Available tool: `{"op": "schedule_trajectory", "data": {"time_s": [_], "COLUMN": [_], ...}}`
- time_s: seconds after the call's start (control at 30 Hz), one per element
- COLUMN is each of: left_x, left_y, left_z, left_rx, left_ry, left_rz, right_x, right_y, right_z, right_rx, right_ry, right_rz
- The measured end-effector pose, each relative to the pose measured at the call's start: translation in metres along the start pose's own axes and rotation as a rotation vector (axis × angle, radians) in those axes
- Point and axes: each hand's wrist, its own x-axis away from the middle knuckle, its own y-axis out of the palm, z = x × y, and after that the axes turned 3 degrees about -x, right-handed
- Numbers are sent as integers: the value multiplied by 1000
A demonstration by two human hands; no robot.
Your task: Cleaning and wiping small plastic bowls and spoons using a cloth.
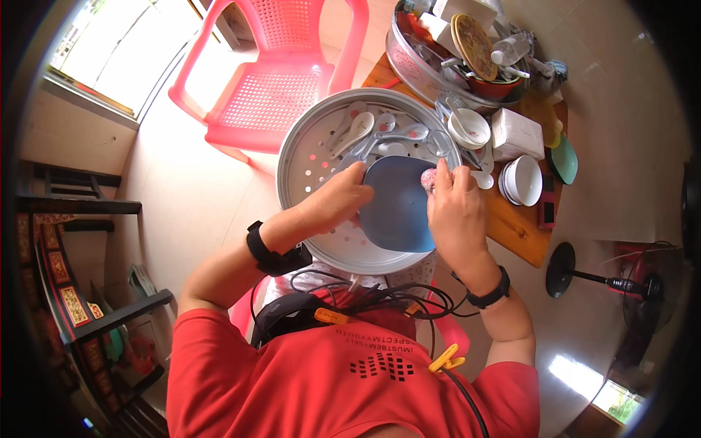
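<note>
A blue rounded-square plate [398, 211] is tilted over a round metal steamer tray with holes [300, 219]. My left hand [340, 198] grips the plate's left edge, thumb on top. At its upper right, my right hand [458, 211] pinches a pinkish cloth or sponge [429, 179] against the plate; part of it is hidden by the fingers. Behind the plate in the tray lie several soup spoons, among them a white one [358, 130] and a patterned one [412, 132]. A small clear round dish [438, 143] rests near the tray's right side.
A pink plastic chair [268, 104] stands beyond the tray. On the wooden table [512, 224] are white bowls [527, 179], a tissue pack [517, 134], a green bowl [564, 159] and a loaded metal basin [416, 76]. Black cables [394, 295] cross my lap; a fan [630, 284] stands right.
</note>
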Motion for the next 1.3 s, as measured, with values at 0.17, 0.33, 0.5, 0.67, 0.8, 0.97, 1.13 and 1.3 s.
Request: {"op": "schedule_trajectory", "data": {"time_s": [0.17,0.33,0.5,0.67,0.8,0.97,1.13,1.3], "left_x": [-1,7,14,2,8,7,5,8], "left_y": [0,3,15,-2,-8,-3,0,-3], "left_z": [-3,9,21,0,7,7,11,13], "left_rx": [-49,-93,147,108,41,49,32,-41], "left_ry": [-25,-43,36,72,84,79,81,42], "left_rz": [76,19,-53,19,30,87,142,35], "right_x": [12,3,-9,-4,-7,-11,2,-5], "right_y": [-25,-22,-5,-27,-45,-45,-36,-41], "right_z": [-9,-2,-11,-21,7,14,-2,-2], "right_rx": [-118,-366,-385,-779,-767,-521,-550,-928], "right_ry": [-114,96,9,-386,-378,-137,-192,-121], "right_rz": [-212,-230,-36,-182,-376,-130,-284,-290]}}
